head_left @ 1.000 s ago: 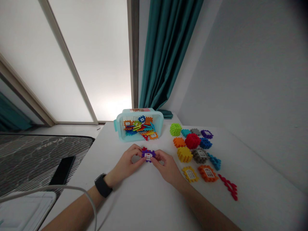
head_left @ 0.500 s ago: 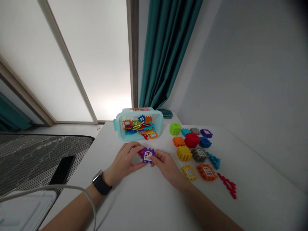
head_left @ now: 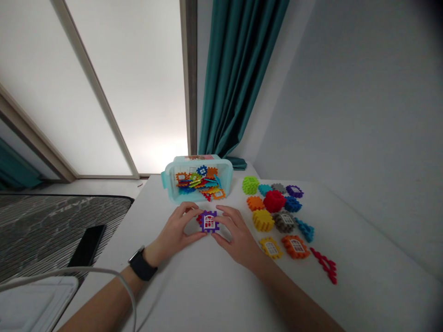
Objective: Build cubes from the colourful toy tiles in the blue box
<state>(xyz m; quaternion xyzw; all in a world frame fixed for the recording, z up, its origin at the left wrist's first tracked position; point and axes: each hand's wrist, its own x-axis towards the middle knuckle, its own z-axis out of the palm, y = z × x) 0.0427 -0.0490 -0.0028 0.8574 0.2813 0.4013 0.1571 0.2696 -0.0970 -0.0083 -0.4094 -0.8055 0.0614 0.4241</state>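
A purple toothed building tile with a white window insert (head_left: 209, 222) is held just over the white table, front of the tub. Some red shows at its left edge and through the window, seemingly a red tile (head_left: 199, 219) mostly hidden behind it. My left hand (head_left: 176, 230) grips the left side, thumb low and forefinger high. My right hand (head_left: 237, 235) has its thumb at the lower right corner and fingers bent along the right edge. To the right sit a yellow window tile (head_left: 270, 248), a yellow block (head_left: 263, 221) and an orange window block (head_left: 295, 246).
Behind my hands, a pale turquoise tub (head_left: 166, 186) lies with mixed tiles (head_left: 199, 183) inside. Further right are a red block (head_left: 274, 201), a green block (head_left: 250, 185) and a red branching piece (head_left: 325, 265). A white cable (head_left: 119, 276) crosses near my left forearm.
My right hand has shifted its grip: the thumb moved from the tile's front face to its lower edge, and the fingers spread along its right side. The blocks stay put.
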